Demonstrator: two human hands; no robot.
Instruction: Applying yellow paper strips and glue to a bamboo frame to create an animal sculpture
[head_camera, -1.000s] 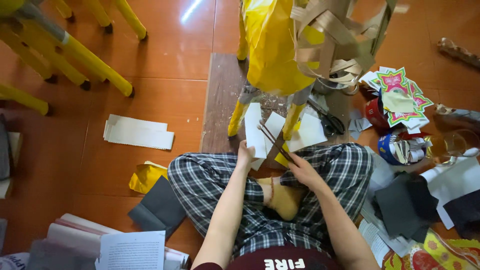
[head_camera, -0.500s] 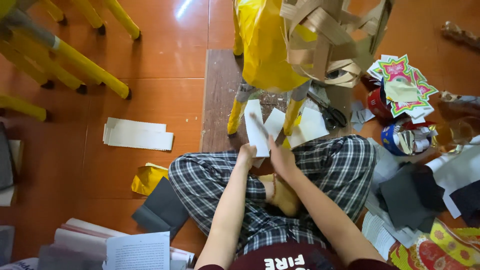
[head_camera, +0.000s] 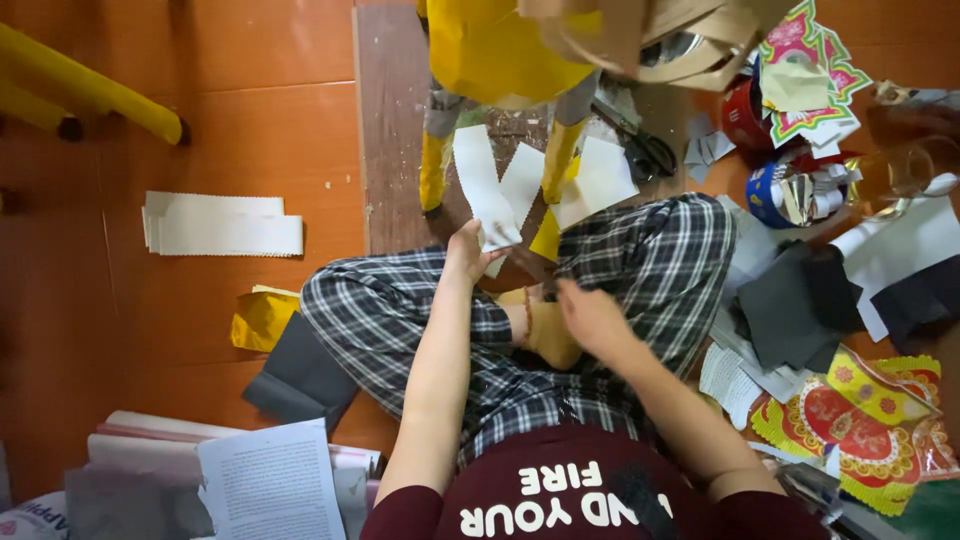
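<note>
Since half a second ago the right hand (head_camera: 592, 318) has dropped away from the white paper strip (head_camera: 484, 192) toward the lap. From the head camera: left hand (head_camera: 466, 252) fingers pinch the strip's lower end on the brown wooden board (head_camera: 385, 140), below the yellow paper-covered figure (head_camera: 490, 50). Right fingers curl (what they hold, I cannot tell). Paper looks thin, floppy, tearable; best held by an edge.
</note>
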